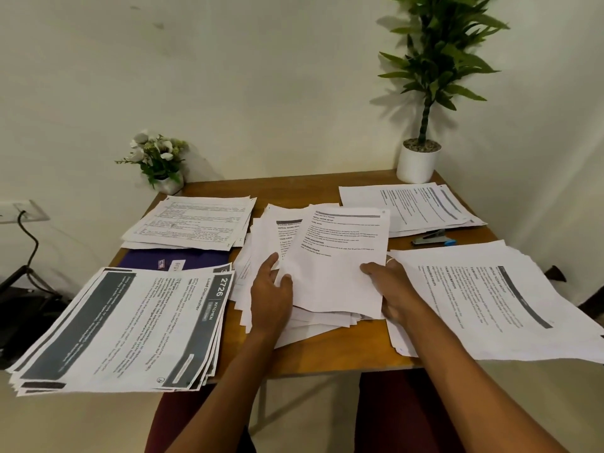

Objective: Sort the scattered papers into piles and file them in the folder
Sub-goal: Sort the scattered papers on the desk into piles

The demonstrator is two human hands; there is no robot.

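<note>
1. Left of the unsorted heap [313,325] and nearest the person, a sorted pile of dark-banded sheets headed "Load Dishwasher" [130,325] overhangs the table [327,191] edge.
2. Beyond that pile, still left of the heap, lies the purple folder [147,258]. It is flat, and piles cover it on two sides; I cannot tell whether anything is filed in it yet.
3. Farther back on the heap's left sits a pile of ruled forms [192,223], and behind it a small pot of white flowers [160,161].
4. On the heap itself, the left hand [271,289] holds the left edge of the top sheet [340,263], thumb on top, with one finger stretched out on the papers beside it.
5. At the sheet's right edge, the right hand [392,289] grips it, thumb over the paper and fingers underneath.
6. This sheet is light and limp. It would likely sag or crease if held by one corner, so two opposite edges is a sound hold. The loose sheets below look apt to slide.
7. Right of the heap and far back lies another pile of text pages [415,204], with a stapler [431,238] just in front of it.
8. Right of the heap and near the person, the widest pile [490,305] hangs over the table edge.
9. Behind the right-hand piles, a white pot [418,161] holds a tall leafy plant.
10. Sorting looks well along, and filing not begun.
</note>
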